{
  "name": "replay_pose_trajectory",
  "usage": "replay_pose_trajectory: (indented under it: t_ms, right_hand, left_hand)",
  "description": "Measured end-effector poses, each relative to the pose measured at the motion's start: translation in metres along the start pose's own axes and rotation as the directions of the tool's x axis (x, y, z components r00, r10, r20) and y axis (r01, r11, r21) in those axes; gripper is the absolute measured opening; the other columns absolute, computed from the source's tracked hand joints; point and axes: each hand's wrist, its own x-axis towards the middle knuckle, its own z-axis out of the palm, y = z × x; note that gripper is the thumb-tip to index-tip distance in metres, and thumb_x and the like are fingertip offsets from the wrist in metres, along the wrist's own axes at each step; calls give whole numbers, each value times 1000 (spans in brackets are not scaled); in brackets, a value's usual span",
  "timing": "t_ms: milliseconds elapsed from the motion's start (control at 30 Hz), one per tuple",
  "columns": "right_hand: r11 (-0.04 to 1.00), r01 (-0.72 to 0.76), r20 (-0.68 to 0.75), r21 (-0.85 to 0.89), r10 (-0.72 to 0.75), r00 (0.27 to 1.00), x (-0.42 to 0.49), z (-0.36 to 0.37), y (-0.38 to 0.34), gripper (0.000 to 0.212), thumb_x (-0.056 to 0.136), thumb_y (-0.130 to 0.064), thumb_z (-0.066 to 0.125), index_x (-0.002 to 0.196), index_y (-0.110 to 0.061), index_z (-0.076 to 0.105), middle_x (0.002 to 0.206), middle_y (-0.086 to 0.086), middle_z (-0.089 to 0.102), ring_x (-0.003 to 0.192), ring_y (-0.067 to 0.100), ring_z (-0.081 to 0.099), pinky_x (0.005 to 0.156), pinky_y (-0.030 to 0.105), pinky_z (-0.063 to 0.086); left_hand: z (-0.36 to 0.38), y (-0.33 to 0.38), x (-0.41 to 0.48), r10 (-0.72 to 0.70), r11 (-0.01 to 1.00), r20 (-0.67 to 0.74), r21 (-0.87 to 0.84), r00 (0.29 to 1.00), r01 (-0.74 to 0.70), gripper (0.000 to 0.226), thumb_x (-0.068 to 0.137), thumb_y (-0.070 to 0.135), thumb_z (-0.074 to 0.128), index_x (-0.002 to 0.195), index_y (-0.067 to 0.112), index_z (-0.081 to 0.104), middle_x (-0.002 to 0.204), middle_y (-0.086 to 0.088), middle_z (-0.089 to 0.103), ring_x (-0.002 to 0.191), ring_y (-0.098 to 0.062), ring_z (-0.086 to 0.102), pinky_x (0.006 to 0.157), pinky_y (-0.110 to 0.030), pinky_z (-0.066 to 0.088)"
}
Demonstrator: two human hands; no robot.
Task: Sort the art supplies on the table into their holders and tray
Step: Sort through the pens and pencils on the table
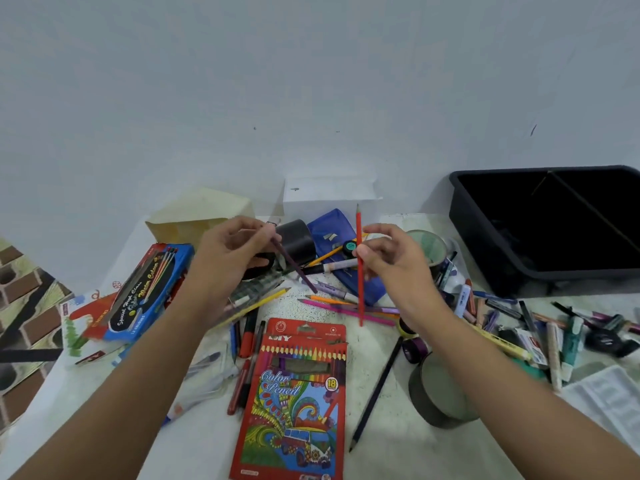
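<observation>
Our left hand (235, 251) pinches a dark purple pencil (298, 271), slanting down toward our right hand (391, 261). That hand pinches a red pencil (361, 296) upright.

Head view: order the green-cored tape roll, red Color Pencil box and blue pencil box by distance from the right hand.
1. The green-cored tape roll, just beside the right hand.
2. The red Color Pencil box, centre front.
3. The blue pencil box, far left.
</observation>
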Motion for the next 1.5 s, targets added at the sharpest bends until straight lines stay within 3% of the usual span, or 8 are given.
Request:
replay_pose_trajectory:
  t_ms: [133, 233, 400, 667, 833, 1133, 1300, 1500]
  right_hand:
    - [1000, -14, 4, -17, 14, 1000, -12, 14, 16, 44, 98, 3, 55, 133, -20, 39, 78, -4, 70, 64, 21, 66, 63, 27, 57]
    - [992, -20, -38, -126, 16, 999, -15, 19, 34, 58, 98, 2, 55, 139, -28, 29, 84, 5, 69, 67, 23, 70, 69, 37, 61]
    - [982, -101, -111, -162, 84, 990, -7, 22, 51, 55, 97, 4, 54, 126, -36, 30, 81, 9, 67, 63, 22, 70, 73, 53, 60]
    - [931, -201, -74, -304, 188, 979, 11, 23, 60, 53, 97, -1, 58, 130, -32, 31, 90, 14, 68, 69, 30, 71, 70, 52, 61]
    - [892, -215, 67, -398, 262, 963, 20, 29, 60, 49, 98, -4, 57, 135, -25, 32, 77, 14, 70, 50, 13, 62, 56, 35, 51]
    - [829, -29, 286, -558, 225, 931, 12, 41, 58, 56, 91, -13, 71, 138, -25, 43, 88, 9, 64, 70, 21, 69, 65, 32, 56]
    - [693, 168, 359, -701, 139, 923, -10, 45, 56, 54, 86, -29, 78, 134, -18, 56, 95, -5, 60, 73, 7, 60, 60, 13, 42]
    - [620, 334, 488, -710, 93, 868, -29, 36, 72, 42, 96, -47, 60, 121, -14, 67, 109, -5, 53, 98, 12, 53, 85, 28, 46]
  left_hand:
    - [1, -7, -7, 28, 996, -117, -85, 993, -38, 16, 96, 19, 61, 104, 7, 68, 95, -6, 77, 90, -23, 74, 85, -32, 58]
    - [2, -17, -7, 38, 998, -128, -54, 991, -45, 10, 97, 17, 61, 100, 15, 70, 91, -5, 77, 85, -23, 75, 76, -26, 60]
    - [1, -27, 3, 48, 999, -89, -6, 995, -49, 11, 98, 13, 59, 102, 13, 69, 90, -6, 77, 82, -22, 75, 72, -26, 61]
    - [8, -40, 24, -13, 998, 23, 62, 1000, 12, 13, 100, 10, 57, 102, 4, 68, 87, -12, 76, 79, -23, 75, 72, -30, 61]
    - [9, -42, 40, -47, 988, 86, 148, 995, 34, 14, 100, 13, 57, 102, 4, 68, 85, -12, 75, 73, -20, 74, 66, -24, 60]
    - [17, -64, 37, -115, 840, 348, 535, 930, -96, 14, 96, 25, 66, 99, 13, 72, 79, -2, 74, 67, -11, 73, 68, -24, 61]
    - [15, -80, 18, 6, 765, 358, 600, 934, -235, 13, 94, 30, 69, 106, 25, 67, 82, 7, 73, 74, -3, 68, 76, -23, 57]
    - [3, -87, -4, -21, 647, 508, 664, 861, -376, 32, 90, 55, 62, 103, 28, 73, 97, 18, 64, 84, 2, 61, 77, -25, 53]
